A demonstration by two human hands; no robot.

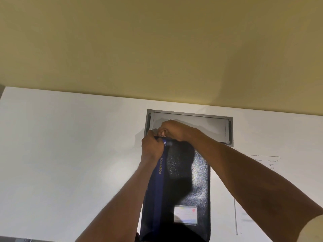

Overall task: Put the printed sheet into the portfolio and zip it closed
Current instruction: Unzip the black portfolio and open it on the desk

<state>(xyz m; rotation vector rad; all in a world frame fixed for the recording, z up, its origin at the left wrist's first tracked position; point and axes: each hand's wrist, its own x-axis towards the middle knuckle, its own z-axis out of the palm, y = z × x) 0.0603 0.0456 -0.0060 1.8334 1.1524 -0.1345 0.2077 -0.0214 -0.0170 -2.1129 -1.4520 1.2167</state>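
Observation:
A dark navy portfolio (181,186) lies lengthwise on the white desk (70,154), with a blue strip lettered "PORTFOL…" down its left side and a white label card near its lower end. My left hand (151,148) grips the portfolio's far left corner. My right hand (172,129) is closed at that same far corner, pinching something small that looks like the zipper pull. The printed sheet (262,186) lies flat on the desk to the right of the portfolio, partly under my right forearm.
A grey metal cable hatch (209,123) is set into the desk just beyond the portfolio. A yellow wall (157,49) rises behind the desk's far edge. The desk's near edge runs along the bottom left.

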